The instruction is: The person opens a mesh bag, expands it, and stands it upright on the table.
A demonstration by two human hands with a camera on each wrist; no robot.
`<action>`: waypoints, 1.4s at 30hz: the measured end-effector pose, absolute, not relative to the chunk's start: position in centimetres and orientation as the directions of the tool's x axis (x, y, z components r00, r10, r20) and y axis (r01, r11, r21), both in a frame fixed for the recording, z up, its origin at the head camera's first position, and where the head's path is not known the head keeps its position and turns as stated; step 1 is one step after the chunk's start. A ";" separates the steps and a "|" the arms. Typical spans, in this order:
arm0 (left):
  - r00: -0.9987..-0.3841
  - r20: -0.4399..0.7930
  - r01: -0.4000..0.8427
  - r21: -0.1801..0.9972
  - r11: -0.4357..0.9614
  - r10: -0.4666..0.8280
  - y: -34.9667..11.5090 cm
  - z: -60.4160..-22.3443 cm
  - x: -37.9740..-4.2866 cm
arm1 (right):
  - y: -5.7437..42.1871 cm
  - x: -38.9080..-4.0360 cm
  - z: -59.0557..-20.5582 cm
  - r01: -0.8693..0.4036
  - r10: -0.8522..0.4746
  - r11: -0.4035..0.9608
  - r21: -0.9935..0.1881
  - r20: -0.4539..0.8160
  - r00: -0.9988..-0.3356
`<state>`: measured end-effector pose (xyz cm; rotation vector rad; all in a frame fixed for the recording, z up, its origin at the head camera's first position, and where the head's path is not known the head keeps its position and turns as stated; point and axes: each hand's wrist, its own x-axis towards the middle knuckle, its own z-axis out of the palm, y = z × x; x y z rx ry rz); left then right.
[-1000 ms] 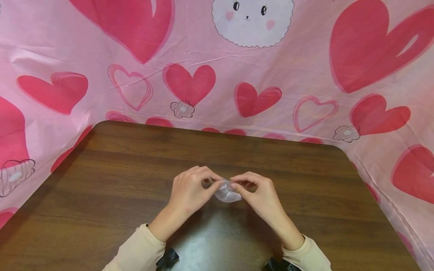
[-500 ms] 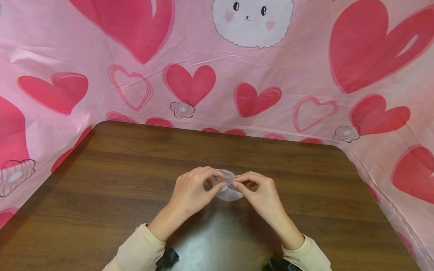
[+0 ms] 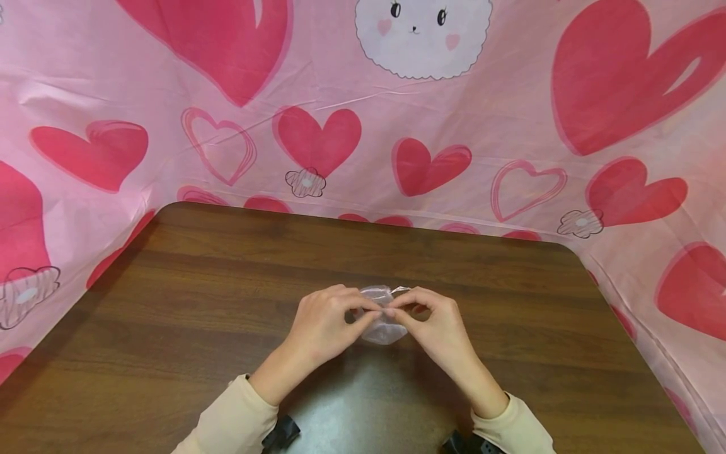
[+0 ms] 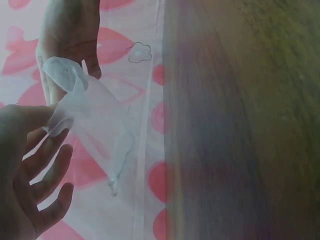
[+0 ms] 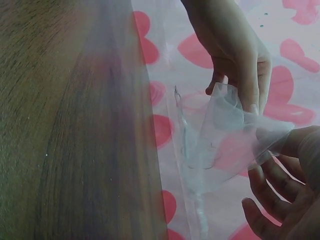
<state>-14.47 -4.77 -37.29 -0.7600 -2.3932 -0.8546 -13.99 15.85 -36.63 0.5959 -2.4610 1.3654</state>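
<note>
A thin, see-through whitish bag (image 3: 386,333) of filmy material hangs between the two hands over the middle of the table. My left hand (image 3: 324,320) pinches its gathered upper part between thumb and forefinger. From the other side, my right hand (image 3: 433,317) pinches it too, fingertips close to the left ones. In the left wrist view the bag (image 4: 102,120) widens below the pinch and tapers to a narrow tip; the left hand's other fingers (image 4: 52,170) are loosely bent. A thin, shiny strip (image 3: 400,289) sticks out beyond the right fingers.
The dark wood-grain table (image 3: 227,265) spreads around the hands. Behind and beside it hangs a pink cloth (image 3: 442,113) printed with hearts. Black wrist-worn gear (image 3: 280,434) shows below the left cream sleeve (image 3: 238,410), and more by the right sleeve.
The left fingertips have moved slightly right, up to the right fingertips. More of the bag now shows above the fingers, and the shiny strip has come into view. The right hand has hardly moved.
</note>
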 end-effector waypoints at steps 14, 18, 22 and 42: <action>-0.787 0.573 0.543 0.468 0.697 0.228 -5.1 -37.0 -14.5 | 15.8 -13.9 -36.5 -0.451 -0.250 0.501 -0.739 0.375 -0.893; -0.785 0.569 0.552 0.461 0.695 0.245 -5.0 -37.2 -14.5 | 15.8 -13.8 -36.4 -0.448 -0.227 0.523 -0.725 0.388 -0.893; -0.771 0.570 0.580 0.442 0.684 0.285 -4.9 -37.3 -14.4 | 15.7 -13.8 -36.4 -0.454 -0.216 0.530 -0.716 0.404 -0.889; -0.831 0.544 0.430 0.498 0.753 0.115 -4.9 -37.1 -14.2 | 15.7 -13.8 -36.6 -0.516 -0.217 0.450 -0.729 0.471 -0.855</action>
